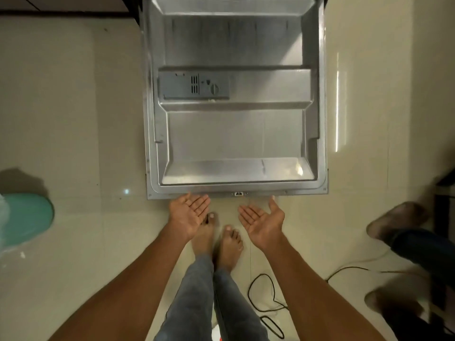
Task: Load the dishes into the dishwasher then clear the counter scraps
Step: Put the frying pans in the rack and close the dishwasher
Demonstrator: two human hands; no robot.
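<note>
Item one, dishwasher door: I log it lowered flat and fully open, its steel inner face up, filling the frame from centre to 12 o'clock; no dishes lie on it. Item two, detergent dispenser: a grey panel with a round cap, set in the door's left half at about 11 o'clock of the door's centre. Item three, left hand: palm up, fingers straight and spread, holding nothing, fingertips just beside the door's near edge at about 6 o'clock of the door; I cannot tell whether they touch it. Item four, right hand: palm up, grip likewise spread and empty, thumb raised toward the same edge, sitting at 3 o'clock of the left hand and apart from it. Item five, bare feet: I see them on the pale tiled floor below and between the hands, with grey trouser legs beneath. Item six, black cable: looped on the floor at 5 o'clock. Item seven, teal round object: at 9 o'clock, partly cut off by the frame edge. Item eight, another person's foot: blurred, at 3 o'clock, with a dark trouser leg.
</note>
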